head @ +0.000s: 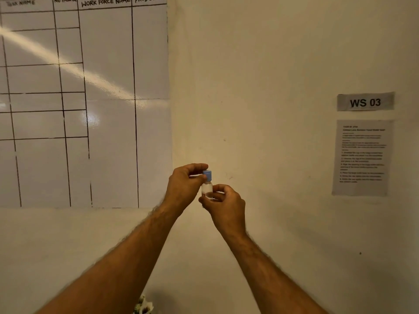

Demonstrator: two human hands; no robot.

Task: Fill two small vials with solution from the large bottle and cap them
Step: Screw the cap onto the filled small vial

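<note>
We hold one small vial (207,189) up in the air before the wall, well above anything that could catch it, and that is our first worry: if either grip slackens while we twist, the vial falls, and no worktop shows in the view. The second risk, as we judge it, is the blue cap (207,174) going on crooked; a cross-threaded cap would feel tight and yet leak. We cannot tell from here whether the cap is being turned on or off, nor how full the vial is (its clear body only shows pale).

Our left hand (184,184) pinches the cap from the side, thumb below and forefinger curled over the top, fingers closed right on it. Our right hand (226,203) closes round the lower part of the vial, thumb and fingertips clamped on the glass so that only the middle of the body shows between the two hands. Neither hand has any slack.

The large bottle and the second vial are out of view. On the wall hang a whiteboard (108,109), a "WS 03" label (365,102) and an instruction sheet (362,157).
</note>
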